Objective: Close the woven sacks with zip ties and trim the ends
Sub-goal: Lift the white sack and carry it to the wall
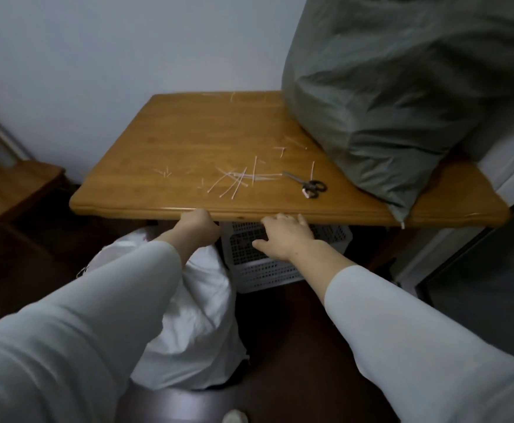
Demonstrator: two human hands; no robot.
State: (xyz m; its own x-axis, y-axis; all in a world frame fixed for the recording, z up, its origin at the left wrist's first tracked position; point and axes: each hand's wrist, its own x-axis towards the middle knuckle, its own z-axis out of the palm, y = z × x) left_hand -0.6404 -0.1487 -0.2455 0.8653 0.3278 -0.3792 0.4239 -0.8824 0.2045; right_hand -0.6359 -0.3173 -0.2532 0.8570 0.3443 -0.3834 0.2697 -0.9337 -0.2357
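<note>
A white woven sack (200, 319) stands on the dark floor under my left arm. A large grey-green sack (402, 96) lies on the right of the wooden table (164, 141). White zip ties (237, 181) and trimmed ends are scattered on the tabletop, beside small black-handled scissors (309, 184). My left hand (196, 228) reaches under the table's front edge, fingers curled and hidden; what it touches I cannot make out. My right hand (283, 238) is spread flat, fingers apart, below the table edge above a white perforated basket (267, 264).
A wooden stool or low table (11, 190) stands at the left. A dark cabinet and white ledge (493, 264) line the right side. The wall is close behind the table. A shoe tip (235, 416) shows at the bottom.
</note>
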